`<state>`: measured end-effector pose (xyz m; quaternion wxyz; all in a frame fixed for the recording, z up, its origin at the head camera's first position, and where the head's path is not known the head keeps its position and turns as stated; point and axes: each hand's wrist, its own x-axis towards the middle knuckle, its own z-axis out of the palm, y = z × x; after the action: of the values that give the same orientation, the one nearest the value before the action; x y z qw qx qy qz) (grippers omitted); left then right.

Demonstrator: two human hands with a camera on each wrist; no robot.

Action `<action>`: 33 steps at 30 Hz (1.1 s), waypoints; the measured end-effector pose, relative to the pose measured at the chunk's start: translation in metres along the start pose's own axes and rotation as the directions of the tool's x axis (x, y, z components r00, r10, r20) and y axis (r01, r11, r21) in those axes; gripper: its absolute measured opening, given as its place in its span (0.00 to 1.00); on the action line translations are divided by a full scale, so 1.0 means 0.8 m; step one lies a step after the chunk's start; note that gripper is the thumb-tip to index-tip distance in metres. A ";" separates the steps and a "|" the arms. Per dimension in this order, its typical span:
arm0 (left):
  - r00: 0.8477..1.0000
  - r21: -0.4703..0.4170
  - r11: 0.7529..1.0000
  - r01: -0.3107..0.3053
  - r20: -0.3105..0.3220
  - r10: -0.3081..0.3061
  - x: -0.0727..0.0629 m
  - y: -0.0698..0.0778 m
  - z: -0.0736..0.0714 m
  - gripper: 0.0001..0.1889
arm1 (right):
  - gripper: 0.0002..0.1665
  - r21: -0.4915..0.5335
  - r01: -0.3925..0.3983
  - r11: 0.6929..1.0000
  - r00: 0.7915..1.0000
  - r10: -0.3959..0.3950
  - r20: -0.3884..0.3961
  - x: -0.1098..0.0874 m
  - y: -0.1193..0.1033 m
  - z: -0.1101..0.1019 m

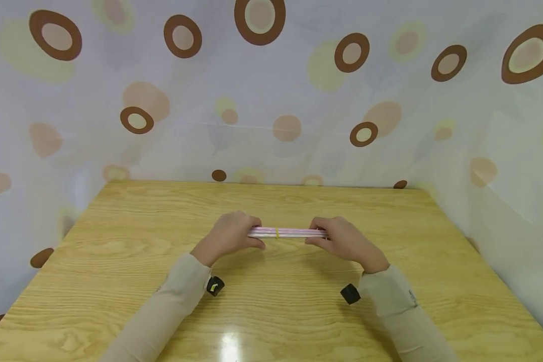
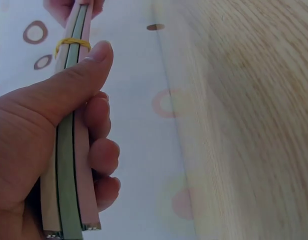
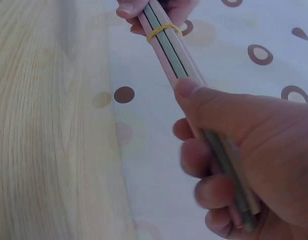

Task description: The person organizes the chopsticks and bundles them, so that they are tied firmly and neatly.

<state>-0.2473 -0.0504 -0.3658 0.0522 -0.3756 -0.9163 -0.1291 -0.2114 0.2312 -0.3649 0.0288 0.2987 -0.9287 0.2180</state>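
Note:
A bundle of long, thin pink, green and pale sticks (image 1: 294, 233) is held level above the wooden table. Around its middle runs a yellow rubber band (image 1: 277, 233). My left hand (image 1: 232, 234) grips one end, thumb on the near side and fingers curled behind. The other end is in the grip of my right hand (image 1: 342, 238). Up close in the left wrist view, the sticks (image 2: 67, 165) lie side by side, with small shiny bits at the near ends. In the right wrist view, fingers and palm partly hide the bundle (image 3: 169, 47).
Below both hands lies a wood-grain table (image 1: 271, 311) with a glare spot near its front. A white cloth (image 1: 271, 80) printed with brown rings and pale dots hangs behind and at the sides. Small black devices (image 1: 350, 294) sit by both wrists.

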 end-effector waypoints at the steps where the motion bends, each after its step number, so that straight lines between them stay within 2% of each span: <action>1: 1.000 0.011 1.000 0.008 -0.003 -0.008 0.000 0.000 0.000 0.17 | 0.06 0.023 0.000 1.000 1.000 0.000 0.006 0.000 0.001 0.000; 4: 0.999 0.037 0.998 0.041 0.001 -0.041 -0.001 -0.006 -0.001 0.17 | 0.06 0.094 0.003 0.996 1.000 -0.004 0.018 0.003 0.004 -0.001; 8: 0.995 -0.002 0.996 0.090 0.031 -0.090 -0.004 -0.019 -0.004 0.18 | 0.05 0.161 -0.013 0.987 1.000 0.011 0.014 0.002 0.014 0.001; 12: 0.996 -0.150 0.985 0.083 0.032 -0.079 -0.006 -0.032 -0.004 0.15 | 0.04 0.198 -0.043 0.979 0.999 0.045 -0.007 0.001 0.026 0.004; 15: 0.999 -0.274 0.961 0.047 0.038 -0.038 -0.005 -0.040 0.000 0.12 | 0.05 0.203 -0.053 0.978 0.997 0.062 -0.037 0.001 0.032 0.006; 18: 0.999 -0.343 0.939 0.027 0.046 -0.012 -0.003 -0.046 0.005 0.11 | 0.08 0.205 -0.063 0.977 0.992 0.084 -0.095 0.001 0.039 0.009; 21: 0.999 -0.363 0.932 0.024 0.044 -0.009 -0.001 -0.050 0.010 0.11 | 0.10 0.266 -0.077 0.961 0.983 0.119 -0.143 -0.001 0.047 0.011; 25: 0.997 -0.379 0.924 0.052 0.067 -0.029 0.001 -0.054 0.017 0.11 | 0.11 0.344 -0.080 0.936 0.979 0.138 -0.149 -0.004 0.059 0.017; 30: 0.987 -0.349 0.929 0.123 0.142 -0.077 -0.001 -0.056 0.022 0.12 | 0.09 0.311 -0.113 0.944 0.984 0.149 -0.096 -0.004 0.070 0.032; 33: 0.982 -0.304 0.942 0.146 0.156 -0.102 -0.002 -0.057 0.024 0.11 | 0.08 0.276 -0.153 0.949 0.984 0.171 -0.044 -0.004 0.068 0.039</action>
<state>-0.2783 -0.0770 -0.3938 -0.0801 -0.3286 -0.9073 -0.2498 -0.2372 0.2593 -0.4148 0.0010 0.2150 -0.9099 0.3547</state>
